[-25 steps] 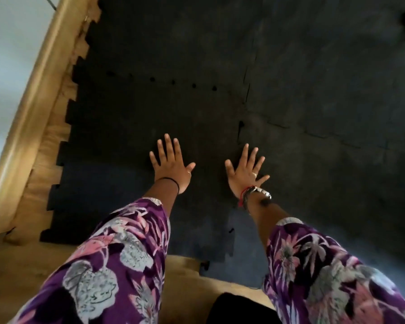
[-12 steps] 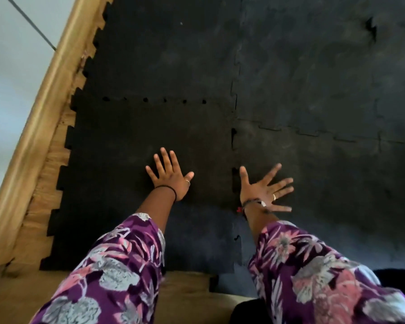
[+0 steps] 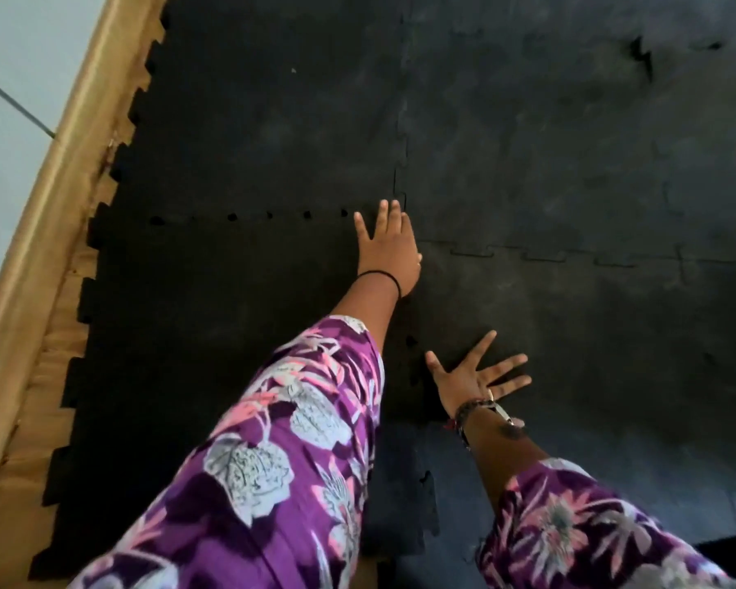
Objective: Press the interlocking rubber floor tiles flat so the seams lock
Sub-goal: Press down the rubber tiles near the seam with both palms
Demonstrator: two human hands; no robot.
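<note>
Head view, sole view on record.

Item: interlocking rubber floor tiles (image 3: pixel 251 133), black, laid edge to edge across nearly the whole frame. The toothed outer edge runs along the wooden floor strip (image 3: pixel 39 333) from 7 to 11 o'clock, beside a wooden skirting board (image 3: pixel 60 163).

Seams: a horizontal seam (image 3: pixel 251 215) at 10 o'clock shows a row of small open gaps. A vertical seam (image 3: pixel 411 359), just below centre, shows gaps at two tabs. The seams at 3 o'clock look closed.

Left hand (image 3: pixel 385 244): flat, palm down, fingers extended and close together, resting at the four-tile junction near centre. It pinches nothing.

Right hand (image 3: pixel 472 376): flat at 5 o'clock, fingers spread wide, just right of the vertical seam. It holds nothing.

Sleeves: purple floral, both arms.

Handling, judged: dense rubber, likely heavy, grippy and flexible rather than brittle, so it should not slide underhand. No lifting point is needed. Pressure belongs directly over the raised tabs, palm heel down, working along each gapped seam. Tabs may spring back if they are not fully seated.
</note>
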